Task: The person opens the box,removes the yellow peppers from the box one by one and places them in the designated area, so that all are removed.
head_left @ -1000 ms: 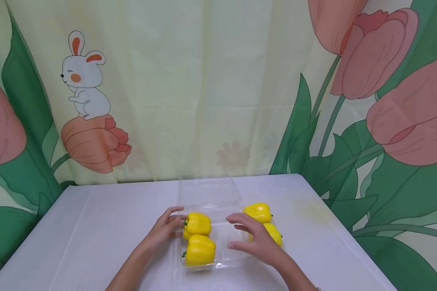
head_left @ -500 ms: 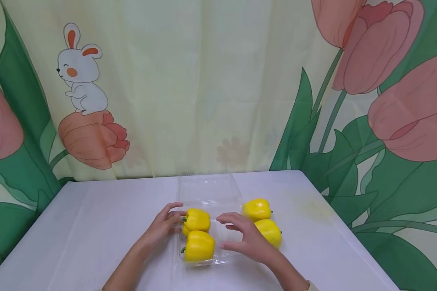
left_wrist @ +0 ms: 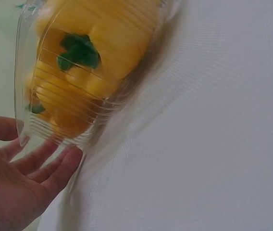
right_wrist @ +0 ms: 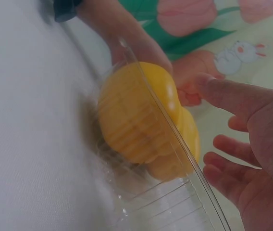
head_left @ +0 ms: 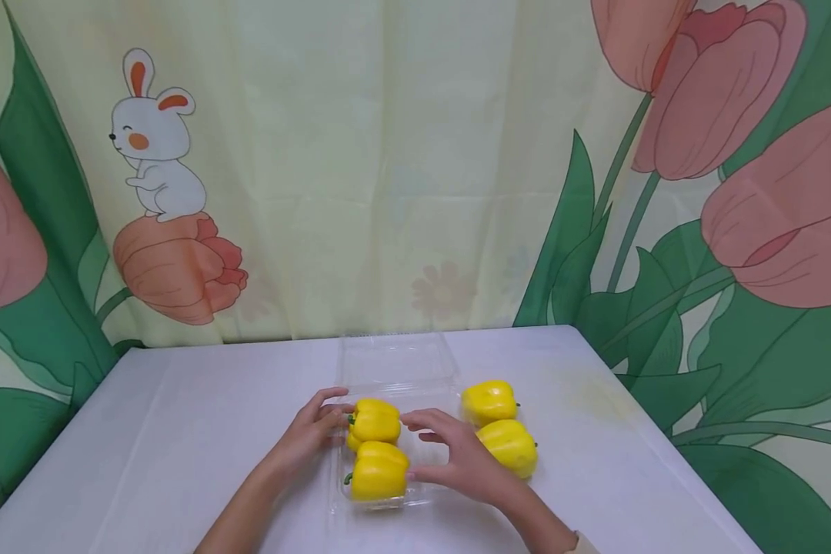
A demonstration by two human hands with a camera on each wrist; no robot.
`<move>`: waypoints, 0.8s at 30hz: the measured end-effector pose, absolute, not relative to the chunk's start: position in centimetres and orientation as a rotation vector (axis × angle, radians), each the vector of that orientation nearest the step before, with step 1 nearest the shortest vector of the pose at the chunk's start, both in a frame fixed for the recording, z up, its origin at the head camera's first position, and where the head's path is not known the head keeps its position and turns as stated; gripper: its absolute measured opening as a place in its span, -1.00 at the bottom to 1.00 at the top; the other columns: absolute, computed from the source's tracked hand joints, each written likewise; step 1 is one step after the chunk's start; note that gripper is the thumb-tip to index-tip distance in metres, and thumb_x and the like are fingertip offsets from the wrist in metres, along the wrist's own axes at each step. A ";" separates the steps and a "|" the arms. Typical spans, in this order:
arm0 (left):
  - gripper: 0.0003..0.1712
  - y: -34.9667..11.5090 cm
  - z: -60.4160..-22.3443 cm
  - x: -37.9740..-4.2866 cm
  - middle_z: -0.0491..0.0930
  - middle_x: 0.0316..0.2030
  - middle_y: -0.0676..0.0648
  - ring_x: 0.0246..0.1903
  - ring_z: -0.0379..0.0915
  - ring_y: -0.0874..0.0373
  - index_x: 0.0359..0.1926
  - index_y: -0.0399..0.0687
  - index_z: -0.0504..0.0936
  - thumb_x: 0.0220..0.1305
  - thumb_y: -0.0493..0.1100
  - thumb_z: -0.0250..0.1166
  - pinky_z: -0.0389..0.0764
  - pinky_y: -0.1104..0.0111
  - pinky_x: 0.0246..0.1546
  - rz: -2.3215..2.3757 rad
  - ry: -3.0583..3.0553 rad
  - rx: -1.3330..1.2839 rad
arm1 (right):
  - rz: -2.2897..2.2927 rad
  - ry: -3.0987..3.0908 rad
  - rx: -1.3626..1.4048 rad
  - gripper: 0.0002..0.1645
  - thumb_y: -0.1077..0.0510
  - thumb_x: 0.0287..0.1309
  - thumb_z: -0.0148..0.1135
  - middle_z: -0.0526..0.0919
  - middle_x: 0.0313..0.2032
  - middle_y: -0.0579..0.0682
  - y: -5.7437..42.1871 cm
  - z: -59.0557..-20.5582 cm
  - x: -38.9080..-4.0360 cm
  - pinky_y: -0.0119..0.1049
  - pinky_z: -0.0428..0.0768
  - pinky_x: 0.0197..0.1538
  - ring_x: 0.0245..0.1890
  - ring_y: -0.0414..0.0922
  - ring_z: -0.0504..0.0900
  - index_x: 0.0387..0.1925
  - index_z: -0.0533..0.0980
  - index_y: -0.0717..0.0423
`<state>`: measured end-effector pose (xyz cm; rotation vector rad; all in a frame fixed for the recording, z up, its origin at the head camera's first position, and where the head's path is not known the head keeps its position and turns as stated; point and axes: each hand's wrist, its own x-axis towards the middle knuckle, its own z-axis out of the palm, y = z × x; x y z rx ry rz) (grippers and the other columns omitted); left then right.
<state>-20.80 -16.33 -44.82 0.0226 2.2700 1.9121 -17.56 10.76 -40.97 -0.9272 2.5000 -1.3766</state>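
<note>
Our right hand (head_left: 460, 465) has just slid left, wide open and empty, to just beside the yellow peppers (head_left: 378, 473) in the clear box (head_left: 381, 504). Left hand (head_left: 305, 438) is relaxed, fingers touching the box, so we've got those bracketed. Two other peppers (head_left: 508, 446) sit on the tabletop (head_left: 201, 431).

Table (head_left: 215, 415): clear container (head_left: 421, 398), 2 peppers (head_left: 508, 448).
</note>
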 end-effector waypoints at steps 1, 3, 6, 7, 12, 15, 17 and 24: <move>-0.53 -16.4 -44.8 -20.8 0.54 0.15 -0.11 -0.06 0.54 0.12 0.32 0.05 0.29 0.43 -0.14 0.06 0.67 0.21 -0.03 1.913 2.271 0.020 | -1.373 2.499 -0.929 -0.26 -0.09 0.04 0.41 0.49 0.23 -0.08 10.7 -41.0 -17.6 -0.04 0.53 0.21 0.19 0.04 0.51 0.26 0.39 -0.08; -0.53 -16.5 -44.7 -20.7 0.54 0.15 -0.11 -0.06 0.54 0.12 0.32 0.06 0.29 0.43 -0.13 0.05 0.67 0.22 -0.03 1.913 2.271 0.021 | -1.371 2.497 -0.935 -0.26 -0.09 0.04 0.41 0.49 0.23 -0.08 10.5 -41.0 -17.7 -0.05 0.53 0.21 0.19 0.04 0.51 0.27 0.39 -0.09; -0.53 -16.5 -44.7 -20.8 0.54 0.16 -0.11 -0.06 0.54 0.12 0.32 0.05 0.29 0.44 -0.13 0.05 0.66 0.22 -0.02 1.908 2.270 0.027 | -1.370 2.490 -0.944 -0.27 -0.08 0.05 0.41 0.50 0.22 -0.08 10.3 -41.1 -17.7 -0.07 0.54 0.21 0.18 0.04 0.51 0.26 0.40 -0.08; -0.53 -16.5 -44.7 -20.8 0.54 0.16 -0.10 -0.06 0.53 0.12 0.32 0.05 0.29 0.44 -0.13 0.04 0.66 0.22 -0.02 1.908 2.268 0.028 | -1.366 2.487 -0.946 -0.28 -0.08 0.05 0.41 0.50 0.22 -0.09 10.2 -41.1 -17.7 -0.08 0.54 0.21 0.18 0.04 0.51 0.26 0.40 -0.08; -0.55 -16.5 -44.8 -20.8 0.55 0.14 -0.10 -0.05 0.53 0.12 0.32 0.05 0.29 0.44 -0.15 0.03 0.66 0.22 -0.02 1.904 2.271 0.029 | -1.353 2.465 -0.934 -0.27 -0.09 0.05 0.40 0.50 0.22 -0.11 10.0 -41.2 -17.7 -0.10 0.54 0.22 0.18 0.02 0.50 0.26 0.40 -0.08; -0.55 -16.5 -44.8 -20.9 0.55 0.14 -0.11 -0.04 0.53 0.11 0.31 0.04 0.29 0.44 -0.15 0.04 0.66 0.21 -0.02 1.905 2.273 0.033 | -1.345 2.460 -0.928 -0.26 -0.10 0.04 0.41 0.50 0.22 -0.12 9.9 -41.2 -17.7 -0.05 0.52 0.23 0.20 0.00 0.50 0.26 0.39 -0.09; -0.55 -16.5 -44.8 -20.9 0.56 0.13 -0.11 -0.04 0.53 0.10 0.31 0.03 0.30 0.44 -0.15 0.04 0.67 0.21 -0.03 1.907 2.274 0.033 | -1.339 2.461 -0.923 -0.26 -0.11 0.04 0.41 0.50 0.22 -0.13 9.8 -41.2 -17.7 -0.04 0.52 0.23 0.20 -0.01 0.51 0.26 0.39 -0.10; -0.54 -16.5 -44.9 -20.8 0.56 0.12 -0.11 -0.05 0.53 0.11 0.31 0.02 0.30 0.43 -0.15 0.05 0.67 0.22 -0.03 1.905 2.282 0.031 | -1.301 2.465 -0.921 -0.29 -0.13 0.04 0.40 0.52 0.19 -0.15 9.3 -41.4 -17.7 -0.16 0.56 0.20 0.18 -0.05 0.52 0.24 0.41 -0.13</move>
